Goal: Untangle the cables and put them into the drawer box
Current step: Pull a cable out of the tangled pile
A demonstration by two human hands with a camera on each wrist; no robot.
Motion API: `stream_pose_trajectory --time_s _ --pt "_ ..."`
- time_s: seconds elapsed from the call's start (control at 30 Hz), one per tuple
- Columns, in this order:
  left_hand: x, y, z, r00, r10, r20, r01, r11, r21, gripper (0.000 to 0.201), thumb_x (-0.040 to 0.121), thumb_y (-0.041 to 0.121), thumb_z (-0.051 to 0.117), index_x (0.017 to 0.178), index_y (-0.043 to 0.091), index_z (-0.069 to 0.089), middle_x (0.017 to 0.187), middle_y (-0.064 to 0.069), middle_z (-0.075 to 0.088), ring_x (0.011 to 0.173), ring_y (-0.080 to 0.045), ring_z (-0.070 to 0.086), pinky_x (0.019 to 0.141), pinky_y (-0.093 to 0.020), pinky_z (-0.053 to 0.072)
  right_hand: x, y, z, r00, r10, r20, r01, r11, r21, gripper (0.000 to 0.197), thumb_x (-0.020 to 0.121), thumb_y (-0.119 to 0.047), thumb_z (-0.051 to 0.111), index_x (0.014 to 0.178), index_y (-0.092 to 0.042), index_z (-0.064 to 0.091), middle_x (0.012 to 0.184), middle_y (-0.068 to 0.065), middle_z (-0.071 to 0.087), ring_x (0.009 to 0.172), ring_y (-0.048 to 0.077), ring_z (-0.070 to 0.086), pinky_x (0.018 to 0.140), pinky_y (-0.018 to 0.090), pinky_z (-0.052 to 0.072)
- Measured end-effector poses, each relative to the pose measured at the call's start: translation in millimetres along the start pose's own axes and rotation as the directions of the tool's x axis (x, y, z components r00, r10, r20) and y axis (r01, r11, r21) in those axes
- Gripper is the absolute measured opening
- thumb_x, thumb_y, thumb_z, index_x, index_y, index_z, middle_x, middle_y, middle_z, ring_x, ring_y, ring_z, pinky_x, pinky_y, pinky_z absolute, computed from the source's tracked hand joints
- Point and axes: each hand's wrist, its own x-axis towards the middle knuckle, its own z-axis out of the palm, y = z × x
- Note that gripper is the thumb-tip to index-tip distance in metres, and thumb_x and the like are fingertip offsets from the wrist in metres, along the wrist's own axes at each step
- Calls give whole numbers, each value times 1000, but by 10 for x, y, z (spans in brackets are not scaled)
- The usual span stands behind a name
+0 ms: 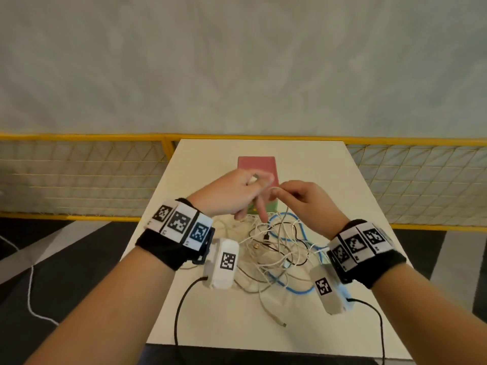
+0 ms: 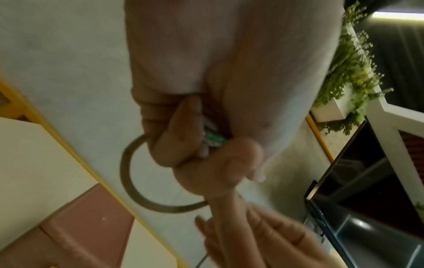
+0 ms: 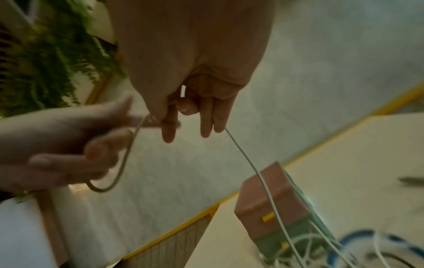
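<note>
- Above the table (image 1: 216, 320), both hands are raised over a tangle of cables (image 1: 274, 251), close together in front of the drawer box (image 1: 257, 167).
- The left hand (image 1: 232, 193) grips a plug end of the white cable (image 3: 250, 163) in curled fingers, one finger pointing down.
- The right hand (image 1: 305, 201) pinches the same white cable between thumb and fingertips; the cable loops between the hands and runs down into the tangle.
- The tangle lies on the table just before the drawer box, with a blue cable (image 1: 292, 285) among white and black ones.
</note>
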Motion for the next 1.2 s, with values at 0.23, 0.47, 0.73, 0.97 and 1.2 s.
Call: stream_pose_trajectory --time_s 0.23,0.47,0.73,0.97,1.2 --pt "70 63 -70 988 28 -151 -2 986 168 34 104 33 40 92 9 60 73 -4 76 38 -16 60 44 -17 42 160 -48 31 1000 19 -22 -17 994 110 23 97 -25 50 89 -9 63 76 -2 61 72 9 56 73 26 45" --pt "67 81 -497 732 43 -680 -118 991 -64 27 105 31 35 100 15 57 72 -6 74 35 -14 58 39 -22 43 9 238 287 956 227 187 -277 910 307 39 102 -29 35 77 -6 54 73 6 50 68 18 47 77 39 48" --pt "63 46 -118 974 109 -200 -52 962 269 36 104 37 37 139 30 44 72 0 75 37 -16 60 57 -28 54 219 -195 25 994 -20 105 29 996 -81 35 99 -26 44 75 -8 61 64 4 54 58 9 45 59 26 36" --pt "70 -19 -194 883 132 -451 -114 991 68 23 103 36 41 103 18 54 60 -4 68 33 -15 50 38 -15 34 164 -91 -24 994 42 105 -44 999 15 30 100 -25 40 75 -15 53 73 6 57 81 36 60 77 44 49" --pt "38 -31 -225 807 189 -559 -115 980 165 28 104 32 37 129 30 50 57 -2 68 29 -10 43 38 -23 40 78 78 40 980 81 181 -79 997 -21 31 101 -21 37 74 -21 52 70 0 53 65 14 49 68 33 45"
